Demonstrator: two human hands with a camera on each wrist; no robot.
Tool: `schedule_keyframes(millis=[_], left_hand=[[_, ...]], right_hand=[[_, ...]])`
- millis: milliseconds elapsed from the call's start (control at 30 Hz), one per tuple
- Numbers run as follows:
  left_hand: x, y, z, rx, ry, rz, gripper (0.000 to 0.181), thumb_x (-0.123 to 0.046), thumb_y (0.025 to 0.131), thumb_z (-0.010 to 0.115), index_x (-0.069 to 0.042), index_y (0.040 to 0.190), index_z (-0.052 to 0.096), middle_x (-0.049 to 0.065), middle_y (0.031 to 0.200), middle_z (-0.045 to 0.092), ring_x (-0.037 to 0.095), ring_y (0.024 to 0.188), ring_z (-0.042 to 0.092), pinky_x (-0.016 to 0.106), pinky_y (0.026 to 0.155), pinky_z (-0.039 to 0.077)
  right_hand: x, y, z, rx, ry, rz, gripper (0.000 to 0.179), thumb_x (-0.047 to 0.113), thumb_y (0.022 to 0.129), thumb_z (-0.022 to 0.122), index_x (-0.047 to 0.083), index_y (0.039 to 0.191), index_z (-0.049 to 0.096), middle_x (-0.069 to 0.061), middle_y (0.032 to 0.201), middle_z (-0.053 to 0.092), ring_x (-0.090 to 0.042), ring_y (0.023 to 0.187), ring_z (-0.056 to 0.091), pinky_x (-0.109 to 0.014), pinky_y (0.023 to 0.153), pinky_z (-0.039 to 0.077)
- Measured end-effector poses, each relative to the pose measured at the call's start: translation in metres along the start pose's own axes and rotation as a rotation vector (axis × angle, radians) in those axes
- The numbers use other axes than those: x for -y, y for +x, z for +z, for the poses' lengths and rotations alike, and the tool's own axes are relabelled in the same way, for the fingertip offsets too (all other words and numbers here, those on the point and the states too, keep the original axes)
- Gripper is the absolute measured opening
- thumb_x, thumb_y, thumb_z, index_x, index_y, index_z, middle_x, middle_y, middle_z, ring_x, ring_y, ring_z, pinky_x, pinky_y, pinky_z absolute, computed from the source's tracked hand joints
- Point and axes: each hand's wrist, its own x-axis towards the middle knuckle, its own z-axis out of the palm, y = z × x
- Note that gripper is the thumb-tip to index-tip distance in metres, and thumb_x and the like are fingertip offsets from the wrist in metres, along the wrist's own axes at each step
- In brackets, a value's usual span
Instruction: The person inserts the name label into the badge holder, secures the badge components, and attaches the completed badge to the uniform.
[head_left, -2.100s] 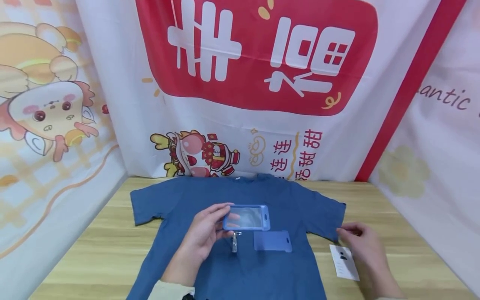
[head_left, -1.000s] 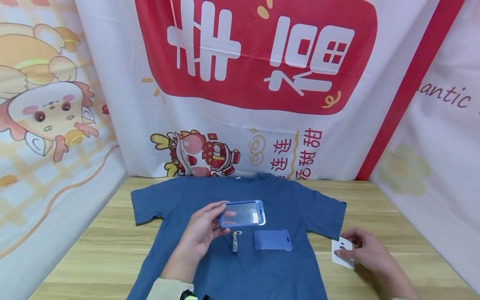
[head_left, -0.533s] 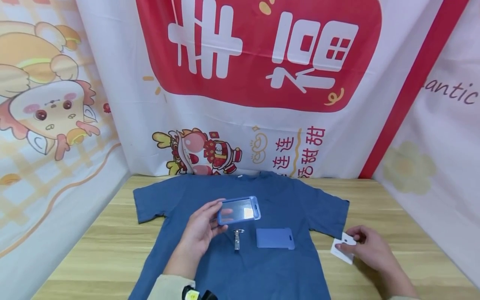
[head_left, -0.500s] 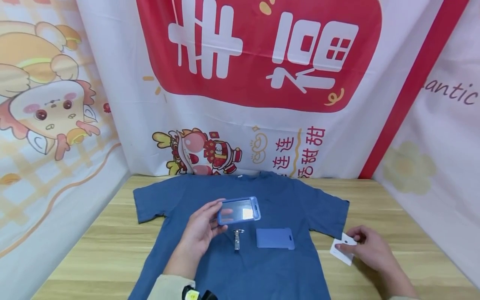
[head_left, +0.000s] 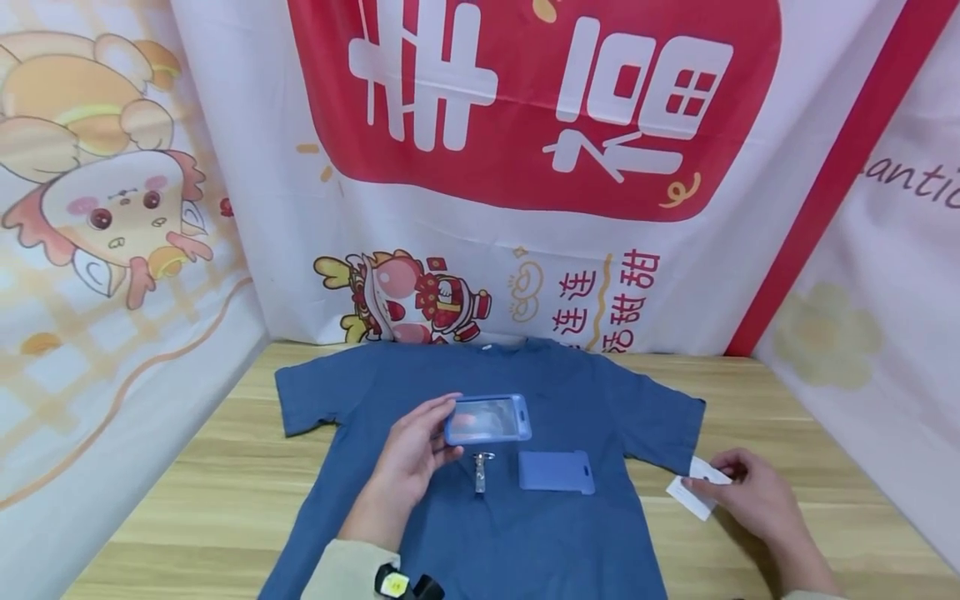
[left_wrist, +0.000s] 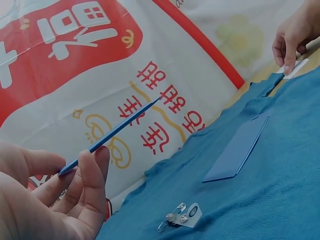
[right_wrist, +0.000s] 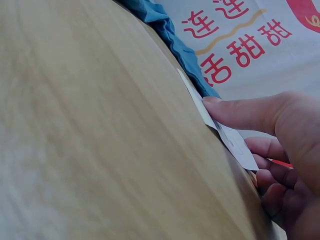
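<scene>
Left hand [head_left: 411, 457]: grip closed on a smooth blue frame [head_left: 489, 419], clear-windowed, above the rumpled shirt [head_left: 525, 537]
Clip [head_left: 480, 475]: shiny metal, on cloth
Panel [head_left: 557, 472]: flat blue rectangle, on cloth
Card [head_left: 690, 498]: thin, white, by the shirt, over grained bench [head_left: 686, 554]
Right hand [head_left: 759, 496]: grip pinching the card

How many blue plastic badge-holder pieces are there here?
2: a clear-windowed frame held in the left hand, and a flat panel lying on the shirt, right of the metal clip.
</scene>
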Motion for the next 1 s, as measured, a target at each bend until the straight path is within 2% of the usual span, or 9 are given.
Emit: schedule_keyframes(millis=[200,367,567,700,900,1000], left_hand=[[0.001,-0.002,0.001,-0.002,0.005,-0.003,0.041,-0.032,0.112,0.059,-0.012,0.148,0.065,0.017,0.141,0.065,0.019,0.096,0.068,0.027,0.077,0.058],[-0.001,-0.001,0.009,0.011,0.009,0.006,0.040,-0.031,0.112,0.060,-0.011,0.146,0.067,0.015,0.136,0.068,0.018,0.092,0.068,0.026,0.074,0.058],[0.001,-0.004,0.017,0.034,0.031,0.009,0.040,-0.031,0.112,0.060,-0.011,0.145,0.067,0.013,0.133,0.071,0.016,0.090,0.067,0.025,0.073,0.058],[0.003,-0.008,0.014,0.028,0.019,0.009,0.042,-0.032,0.112,0.060,-0.010,0.147,0.065,0.014,0.134,0.070,0.016,0.090,0.066,0.026,0.073,0.058],[0.006,-0.010,0.007,0.034,0.000,0.000,0.044,-0.031,0.113,0.058,-0.008,0.150,0.062,0.006,0.113,0.081,0.013,0.086,0.071,0.026,0.074,0.059],[0.004,-0.010,0.007,0.034,0.001,-0.002,0.042,-0.032,0.113,0.058,-0.009,0.148,0.063,0.006,0.112,0.081,0.013,0.086,0.072,0.026,0.074,0.059]], right_hand=[[0.001,0.000,0.006,-0.001,0.004,0.034,0.080,0.065,0.083,0.086,0.001,0.125,0.065,-0.018,0.117,0.070,-0.028,0.102,0.061,-0.033,0.079,0.045],[0.000,0.002,0.005,-0.023,-0.003,0.037,0.082,0.067,0.084,0.084,0.001,0.129,0.064,-0.021,0.122,0.069,-0.031,0.107,0.061,-0.035,0.082,0.044],[0.000,0.003,0.003,-0.046,-0.009,0.034,0.080,0.066,0.084,0.084,0.001,0.126,0.065,-0.020,0.119,0.070,-0.031,0.105,0.060,-0.035,0.081,0.043],[0.000,0.000,0.003,-0.045,-0.011,0.038,0.080,0.065,0.085,0.084,0.000,0.127,0.065,-0.021,0.118,0.069,-0.031,0.104,0.060,-0.035,0.080,0.042],[0.000,-0.003,0.003,-0.048,-0.028,0.037,0.082,0.067,0.084,0.083,0.000,0.128,0.066,-0.019,0.117,0.070,-0.029,0.101,0.060,-0.034,0.079,0.042],[0.000,-0.003,0.001,-0.057,-0.038,0.021,0.081,0.068,0.085,0.083,0.002,0.129,0.067,-0.016,0.113,0.070,-0.027,0.097,0.060,-0.032,0.076,0.040]])
